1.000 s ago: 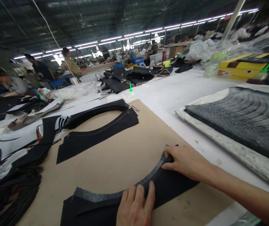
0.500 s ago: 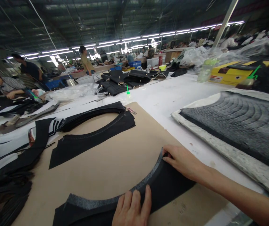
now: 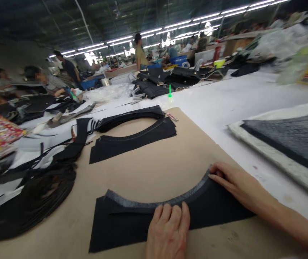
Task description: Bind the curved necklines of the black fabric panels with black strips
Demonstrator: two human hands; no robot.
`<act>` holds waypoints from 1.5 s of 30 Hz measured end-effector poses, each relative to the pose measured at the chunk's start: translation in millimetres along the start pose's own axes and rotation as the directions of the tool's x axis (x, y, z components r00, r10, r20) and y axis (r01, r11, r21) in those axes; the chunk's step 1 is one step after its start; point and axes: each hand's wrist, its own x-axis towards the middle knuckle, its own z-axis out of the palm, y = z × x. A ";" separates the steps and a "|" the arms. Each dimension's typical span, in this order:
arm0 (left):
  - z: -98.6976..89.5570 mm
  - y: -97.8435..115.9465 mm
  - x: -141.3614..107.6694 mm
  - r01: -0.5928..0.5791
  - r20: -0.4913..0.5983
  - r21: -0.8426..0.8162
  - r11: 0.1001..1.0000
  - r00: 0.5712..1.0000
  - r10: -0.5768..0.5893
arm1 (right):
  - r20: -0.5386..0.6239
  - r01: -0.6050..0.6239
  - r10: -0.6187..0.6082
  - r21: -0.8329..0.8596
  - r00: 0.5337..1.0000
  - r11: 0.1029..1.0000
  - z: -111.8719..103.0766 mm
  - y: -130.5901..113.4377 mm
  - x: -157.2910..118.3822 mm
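Note:
A black fabric piece (image 3: 124, 226) with a curved grey strip (image 3: 143, 205) along its upper edge lies on a brown board (image 3: 132, 176). My left hand (image 3: 168, 228) presses on the middle of the piece, its fingers bent and side by side just below the strip. At the right end of the curve, my right hand (image 3: 228, 178) pinches the strip's tip and the fabric corner between thumb and fingers. Farther back, a stack of curved black pieces (image 3: 137, 138) rests on the same board, with small red-handled snips (image 3: 172, 117) beside it.
Black and white fabric scraps (image 3: 43, 190) heap up at the left. A padded board with grey textured cloth (image 3: 291, 144) lies at the right. Behind stand a green-tipped bottle (image 3: 170, 95) and black bags (image 3: 167, 79). A person in stripes (image 3: 55, 82) works at the back left.
The view has swung left, so things appear farther right. More of the fabric's left end shows, lying flatter. My right hand still pinches the tip; my left hand remains on the fabric.

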 end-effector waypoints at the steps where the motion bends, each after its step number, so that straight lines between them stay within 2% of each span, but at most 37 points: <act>1: -1.9 1.9 0.3 0.019 -0.018 -0.029 0.999 1.000 -0.019 | 0.007 0.010 -0.010 -0.010 1.000 1.000 2.1 5.0 0.9; 4: -1.6 7.1 -1.6 0.105 -0.140 -0.071 0.992 0.983 -0.115 | -0.022 0.033 -0.034 -0.040 0.999 0.999 7.4 20.0 3.8; 7: 4.0 11.0 -8.1 0.192 -0.255 -0.090 0.977 0.944 -0.209 | -0.166 0.069 -0.084 -0.094 0.983 0.993 11.6 21.5 3.0; 10: 7.6 13.3 -15.1 0.219 -0.294 -0.149 0.964 0.921 -0.255 | -0.227 0.242 -0.259 -0.098 0.939 0.965 19.1 -7.4 -5.8; 12: 5.6 13.2 -17.9 0.245 -0.240 -0.232 0.941 0.924 -0.299 | -0.170 0.430 -0.431 -0.041 0.886 0.902 27.3 -40.8 -15.1; 13: 3.0 12.2 -18.7 0.259 -0.193 -0.297 0.919 0.926 -0.324 | -0.139 0.537 -0.531 0.003 0.836 0.844 32.0 -58.1 -19.8; 14: -0.9 10.2 -19.4 0.270 -0.148 -0.375 0.887 0.927 -0.345 | -0.081 0.594 -0.590 0.033 0.803 0.804 36.9 -73.7 -24.2; 16: -11.8 2.3 -21.0 0.250 -0.129 -0.519 0.818 0.922 -0.364 | -0.038 0.671 -0.670 0.036 0.741 0.740 46.4 -95.6 -31.0; 18: -25.5 -11.7 -23.6 0.216 -0.212 -0.560 0.800 0.896 -0.390 | -0.043 0.692 -0.692 -0.018 0.721 0.722 54.2 -102.4 -35.3; 20: -39.6 -30.8 -26.8 0.279 -0.251 -0.501 0.819 0.859 -0.447 | -0.047 0.687 -0.691 -0.082 0.721 0.722 59.8 -98.8 -38.0; 21: -45.8 -41.3 -28.1 0.355 -0.211 -0.463 0.812 0.846 -0.490 | -0.040 0.678 -0.685 -0.107 0.728 0.727 61.9 -95.6 -38.9; 24: -58.7 -69.4 -29.1 0.544 0.068 -0.400 0.737 0.820 -0.568 | -0.007 0.672 -0.681 -0.158 0.732 0.723 66.0 -89.0 -40.1; 26: -61.9 -81.3 -27.5 0.588 0.223 -0.405 0.701 0.807 -0.547 | 0.000 0.676 -0.687 -0.178 0.727 0.715 67.3 -89.0 -39.8; 28: -61.7 -87.6 -25.6 0.606 0.306 -0.414 0.679 0.795 -0.524 | -0.001 0.680 -0.693 -0.186 0.721 0.709 68.0 -90.7 -39.2; 40: -57.0 -105.7 -16.9 0.669 0.498 -0.363 0.648 0.727 -0.472 | -0.009 0.689 -0.698 -0.155 0.716 0.708 69.7 -87.7 -36.8; 45: -51.1 -105.7 -16.2 0.702 0.497 -0.339 0.627 0.699 -0.513 | -0.011 0.696 -0.710 -0.189 0.704 0.693 70.6 -86.4 -36.1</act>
